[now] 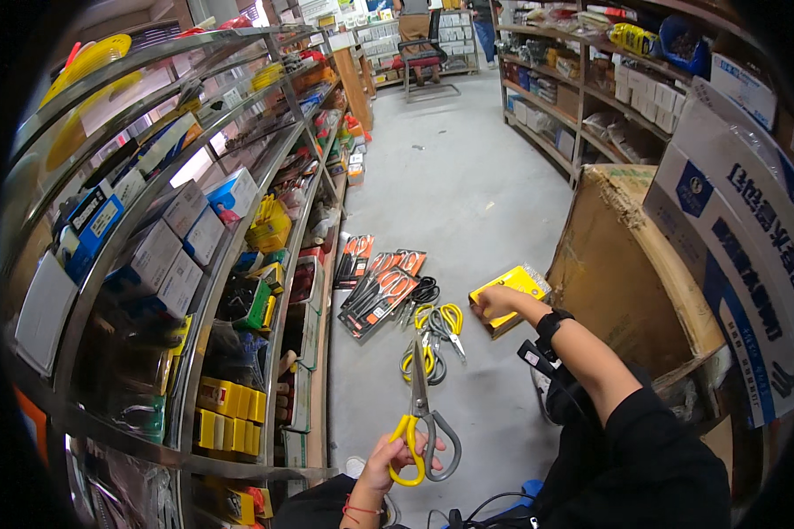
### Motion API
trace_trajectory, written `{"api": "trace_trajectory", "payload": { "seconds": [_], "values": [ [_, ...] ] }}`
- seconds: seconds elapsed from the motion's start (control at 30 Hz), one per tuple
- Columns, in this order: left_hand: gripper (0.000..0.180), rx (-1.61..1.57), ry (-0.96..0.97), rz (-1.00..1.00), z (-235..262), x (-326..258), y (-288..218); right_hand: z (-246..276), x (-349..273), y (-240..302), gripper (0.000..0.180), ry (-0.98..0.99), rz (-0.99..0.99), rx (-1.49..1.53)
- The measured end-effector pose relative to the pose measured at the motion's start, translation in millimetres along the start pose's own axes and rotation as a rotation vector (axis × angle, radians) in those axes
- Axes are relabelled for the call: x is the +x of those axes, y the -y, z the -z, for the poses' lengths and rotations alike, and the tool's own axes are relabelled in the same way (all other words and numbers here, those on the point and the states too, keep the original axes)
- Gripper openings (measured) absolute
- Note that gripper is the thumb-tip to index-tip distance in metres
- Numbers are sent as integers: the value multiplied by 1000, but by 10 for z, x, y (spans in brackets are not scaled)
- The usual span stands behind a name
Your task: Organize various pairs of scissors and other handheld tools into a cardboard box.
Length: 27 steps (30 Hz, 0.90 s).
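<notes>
A pair of scissors (pixel 420 407), with one yellow and one grey handle loop, points blades-up in my left hand (pixel 386 463). The fingers of that hand close around the handles. Farther off to the right, my right hand (pixel 498 302) is closed at the left edge of a yellow box (pixel 522 284) on the floor; its fingertips are partly hidden. Between the hands lie several loose scissors (pixel 451 319) with yellow and grey handles. Black-handled scissors (pixel 426 289) lie just beyond them. To their left, scissors in black and orange packs (pixel 384 301) are heaped on the floor.
Metal shelving (pixel 304 176) stocked with boxes and tools runs along my left. On the right, a large torn cardboard box (pixel 626 256) stands beside a white and blue carton panel (pixel 723 229). A chair (pixel 423 55) and people are at the aisle's far end.
</notes>
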State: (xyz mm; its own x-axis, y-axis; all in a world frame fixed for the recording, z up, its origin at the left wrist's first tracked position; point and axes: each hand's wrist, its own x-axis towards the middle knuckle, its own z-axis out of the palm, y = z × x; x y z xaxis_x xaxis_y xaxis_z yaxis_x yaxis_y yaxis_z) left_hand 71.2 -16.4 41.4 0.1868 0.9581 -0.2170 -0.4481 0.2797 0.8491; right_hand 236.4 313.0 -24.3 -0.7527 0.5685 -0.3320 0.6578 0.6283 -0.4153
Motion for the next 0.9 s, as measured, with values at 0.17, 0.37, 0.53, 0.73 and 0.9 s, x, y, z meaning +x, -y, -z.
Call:
{"api": "trace_trajectory", "payload": {
  "seconds": [0.17,0.37,0.53,0.73,0.9],
  "values": [
    [42,-88,-45,116,-1,48,112,-716,-353,-758,27,15,-474,-135],
    [43,-158,-69,257,135,164,158,-1169,9,-956,22,-178,-586,121],
    [42,-164,-138,273,164,232,136,-1493,425,-949,20,-409,-543,-7],
    [42,-168,-114,274,161,299,149,-1535,530,-935,28,-429,-585,-45],
    [44,-153,-194,303,186,279,154,-1578,539,-710,42,-302,-384,-156]
  ]
}}
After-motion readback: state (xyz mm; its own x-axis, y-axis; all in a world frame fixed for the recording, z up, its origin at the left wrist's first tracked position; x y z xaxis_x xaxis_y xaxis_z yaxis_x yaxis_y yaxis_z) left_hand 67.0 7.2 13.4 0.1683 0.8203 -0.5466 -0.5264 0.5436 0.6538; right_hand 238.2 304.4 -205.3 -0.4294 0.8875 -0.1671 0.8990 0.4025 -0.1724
